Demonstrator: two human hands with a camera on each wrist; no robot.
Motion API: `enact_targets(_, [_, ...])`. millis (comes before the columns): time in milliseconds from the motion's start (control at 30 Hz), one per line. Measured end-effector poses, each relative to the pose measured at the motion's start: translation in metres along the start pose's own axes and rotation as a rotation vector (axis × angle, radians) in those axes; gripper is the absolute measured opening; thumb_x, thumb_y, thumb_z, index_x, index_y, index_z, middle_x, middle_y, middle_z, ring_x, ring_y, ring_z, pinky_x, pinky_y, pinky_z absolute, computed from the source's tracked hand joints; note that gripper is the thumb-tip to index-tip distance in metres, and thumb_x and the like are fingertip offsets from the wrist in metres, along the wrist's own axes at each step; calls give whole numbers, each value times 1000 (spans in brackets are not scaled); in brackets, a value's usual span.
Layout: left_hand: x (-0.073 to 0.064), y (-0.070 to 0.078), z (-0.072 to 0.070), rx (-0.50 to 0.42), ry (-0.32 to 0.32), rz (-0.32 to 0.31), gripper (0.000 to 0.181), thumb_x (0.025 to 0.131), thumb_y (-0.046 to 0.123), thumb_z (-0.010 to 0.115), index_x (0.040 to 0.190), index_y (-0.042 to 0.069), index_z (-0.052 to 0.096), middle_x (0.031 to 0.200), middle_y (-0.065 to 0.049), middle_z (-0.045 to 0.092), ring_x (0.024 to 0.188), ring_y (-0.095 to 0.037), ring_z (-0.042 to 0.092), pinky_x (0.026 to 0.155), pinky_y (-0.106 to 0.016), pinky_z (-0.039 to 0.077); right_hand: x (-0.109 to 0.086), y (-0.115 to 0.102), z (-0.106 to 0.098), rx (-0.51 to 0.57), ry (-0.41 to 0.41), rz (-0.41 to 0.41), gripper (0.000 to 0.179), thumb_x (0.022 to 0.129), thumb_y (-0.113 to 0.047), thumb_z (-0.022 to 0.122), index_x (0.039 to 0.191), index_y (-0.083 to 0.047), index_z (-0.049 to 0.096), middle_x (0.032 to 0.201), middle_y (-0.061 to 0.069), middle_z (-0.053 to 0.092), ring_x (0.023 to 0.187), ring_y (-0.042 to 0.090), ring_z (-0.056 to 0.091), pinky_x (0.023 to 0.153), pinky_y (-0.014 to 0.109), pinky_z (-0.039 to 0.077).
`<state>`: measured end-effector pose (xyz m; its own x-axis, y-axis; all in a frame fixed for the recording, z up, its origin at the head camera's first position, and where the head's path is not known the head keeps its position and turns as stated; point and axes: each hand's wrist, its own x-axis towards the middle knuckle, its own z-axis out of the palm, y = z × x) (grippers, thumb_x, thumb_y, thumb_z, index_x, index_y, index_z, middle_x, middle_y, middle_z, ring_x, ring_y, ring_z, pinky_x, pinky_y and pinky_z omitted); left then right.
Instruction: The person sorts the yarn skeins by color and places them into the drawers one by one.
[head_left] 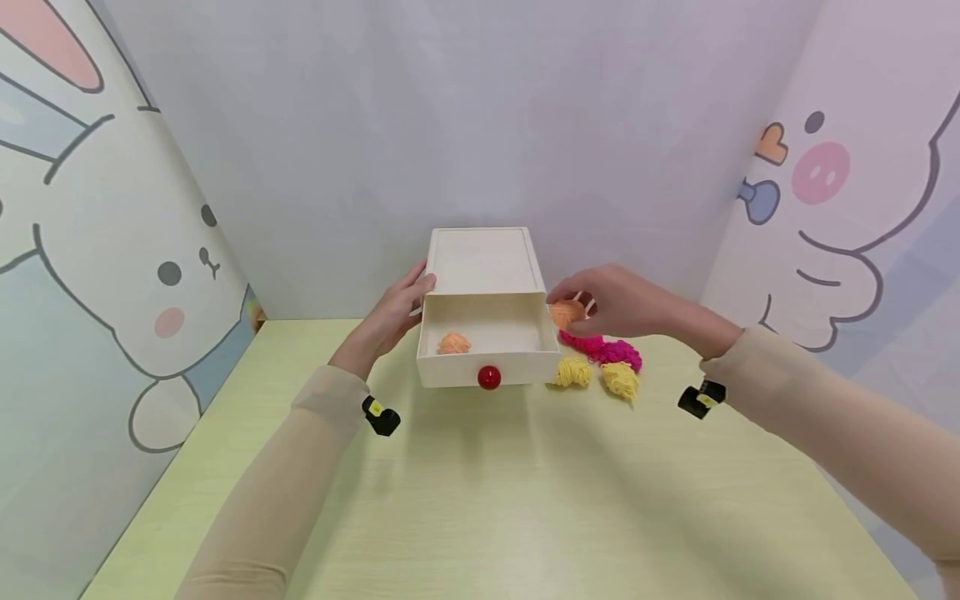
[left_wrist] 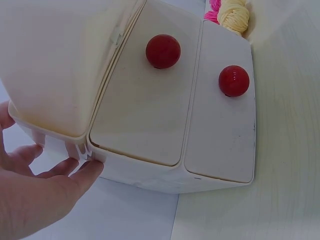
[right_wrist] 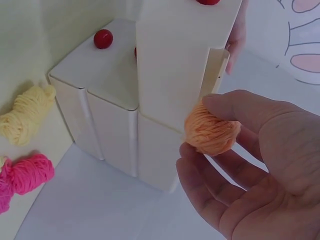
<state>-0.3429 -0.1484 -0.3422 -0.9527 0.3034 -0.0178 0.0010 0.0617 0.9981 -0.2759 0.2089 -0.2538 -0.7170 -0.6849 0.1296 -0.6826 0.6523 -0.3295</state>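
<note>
A white drawer cabinet (head_left: 487, 260) has its top drawer (head_left: 491, 369) pulled out, with a red round knob (head_left: 489, 377) on the front. One small orange yarn ball (head_left: 453, 343) lies inside, toward the drawer's left front. My left hand (head_left: 393, 312) rests against the cabinet's left side; in the left wrist view its fingertips (left_wrist: 90, 172) touch the side wall near the upper edge. At the right, my right hand (head_left: 618, 302) pinches another orange yarn ball (right_wrist: 212, 129) between thumb and fingers, beside the pulled-out drawer.
Right of the cabinet, pink yarn balls (head_left: 618, 356) and yellow yarn balls (head_left: 620, 380) lie on the light wooden table (head_left: 480, 500). Below the pulled-out drawer are two closed drawers with red knobs (left_wrist: 234, 81). A pale curtain wall (head_left: 480, 117) stands behind.
</note>
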Motion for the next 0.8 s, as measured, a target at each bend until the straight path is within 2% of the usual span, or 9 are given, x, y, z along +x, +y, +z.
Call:
enact_targets(500, [0, 2, 0, -6, -3, 1, 71, 112, 45, 51, 172, 34, 15, 178, 0, 15, 160, -34, 27, 129, -55, 24, 37, -24, 7, -5, -45, -68, 35, 92, -6, 78, 127, -3, 76, 92, -2, 72, 87, 20, 71, 84, 42, 60])
enact_targets(800, [1, 0, -1, -14, 4, -9, 71, 112, 45, 51, 172, 34, 15, 178, 0, 15, 159, -34, 29, 129, -54, 25, 50, -30, 23, -4, -75, -95, 36, 91, -8, 80, 127, -4, 75, 101, 0, 74, 86, 18, 68, 80, 35, 59])
